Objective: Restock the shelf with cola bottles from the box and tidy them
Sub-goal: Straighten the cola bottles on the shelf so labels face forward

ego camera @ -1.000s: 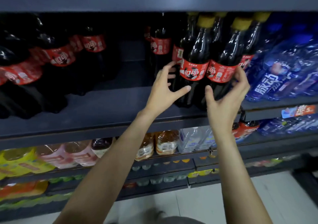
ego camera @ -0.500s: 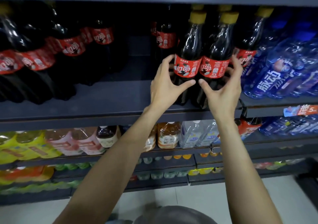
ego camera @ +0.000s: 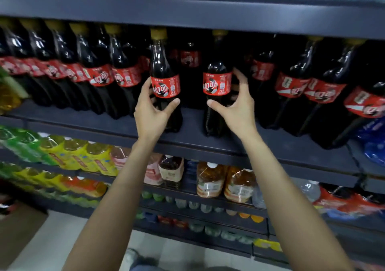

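Note:
Two cola bottles with red labels and yellow caps stand apart at the front of the dark shelf (ego camera: 87,122). My left hand (ego camera: 153,112) grips the left bottle (ego camera: 164,77) below its label, thumb on the right side. My right hand (ego camera: 237,106) curls around the right bottle (ego camera: 216,83), thumb in front and fingers behind the label. A row of cola bottles (ego camera: 100,77) fills the shelf to the left, and more cola bottles (ego camera: 312,91) stand to the right.
A shelf above (ego camera: 187,14) sits close over the bottle caps. Below are yellow, pink and amber drink bottles (ego camera: 208,179). Blue packs (ego camera: 373,143) lie at the far right. A cardboard box (ego camera: 18,235) sits on the floor at lower left.
The two bottles that stood touching between my hands are now apart, each held in one hand. The view has shifted left and up, showing the full left row.

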The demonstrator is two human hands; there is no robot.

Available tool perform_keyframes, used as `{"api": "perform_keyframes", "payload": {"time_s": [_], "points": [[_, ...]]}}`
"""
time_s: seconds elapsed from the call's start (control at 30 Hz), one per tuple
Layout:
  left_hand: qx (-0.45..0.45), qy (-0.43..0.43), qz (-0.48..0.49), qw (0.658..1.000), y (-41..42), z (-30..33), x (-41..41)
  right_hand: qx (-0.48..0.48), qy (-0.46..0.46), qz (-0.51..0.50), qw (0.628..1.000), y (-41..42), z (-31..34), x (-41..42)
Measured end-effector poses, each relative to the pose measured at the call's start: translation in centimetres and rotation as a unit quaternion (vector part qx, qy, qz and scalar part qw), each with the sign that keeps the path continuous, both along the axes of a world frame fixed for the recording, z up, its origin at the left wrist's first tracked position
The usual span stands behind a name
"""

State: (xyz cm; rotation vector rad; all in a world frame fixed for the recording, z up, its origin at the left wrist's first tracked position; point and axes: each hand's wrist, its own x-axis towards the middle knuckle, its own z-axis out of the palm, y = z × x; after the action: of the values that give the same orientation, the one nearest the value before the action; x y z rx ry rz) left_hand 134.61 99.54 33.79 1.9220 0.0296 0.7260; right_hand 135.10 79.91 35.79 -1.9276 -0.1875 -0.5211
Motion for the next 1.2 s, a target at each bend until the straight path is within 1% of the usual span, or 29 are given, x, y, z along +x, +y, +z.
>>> {"api": "perform_keyframes", "payload": {"time_s": [0.17,0.3,0.53,0.63,0.77,0.93,1.07,1.2], "points": [[0.005,-0.047,0.025,0.999,1.6,-1.6,1.0,0.034,-0.044,-0.002,0.998,5.1,0.1,4.1],[0.067,-0.088,0.06,0.992,2.6,-2.2,2.3,0.057,-0.079,-0.006,0.995,7.7,0.0,6.4],[0.126,-0.059,0.161,0.977,2.3,-1.6,2.9,0.046,-0.077,-0.037,0.995,9.9,-0.2,7.6],[0.108,-0.079,0.168,0.977,2.2,-1.9,3.0,0.023,-0.07,-0.051,0.996,10.3,-0.9,7.5],[0.07,-0.099,0.142,0.982,1.9,-2.5,3.5,-0.008,-0.071,-0.042,0.997,9.7,-1.7,7.8],[0.071,-0.099,0.148,0.981,1.5,-2.4,3.5,-0.001,-0.034,0.012,0.999,8.7,-1.6,7.9],[0.074,-0.09,0.173,0.978,0.8,-2.0,3.1,-0.014,-0.02,0.03,0.999,8.0,-1.3,7.7],[0.066,-0.083,0.177,0.978,0.8,-1.6,2.8,-0.024,0.008,0.037,0.999,7.8,-0.7,7.2]]}}
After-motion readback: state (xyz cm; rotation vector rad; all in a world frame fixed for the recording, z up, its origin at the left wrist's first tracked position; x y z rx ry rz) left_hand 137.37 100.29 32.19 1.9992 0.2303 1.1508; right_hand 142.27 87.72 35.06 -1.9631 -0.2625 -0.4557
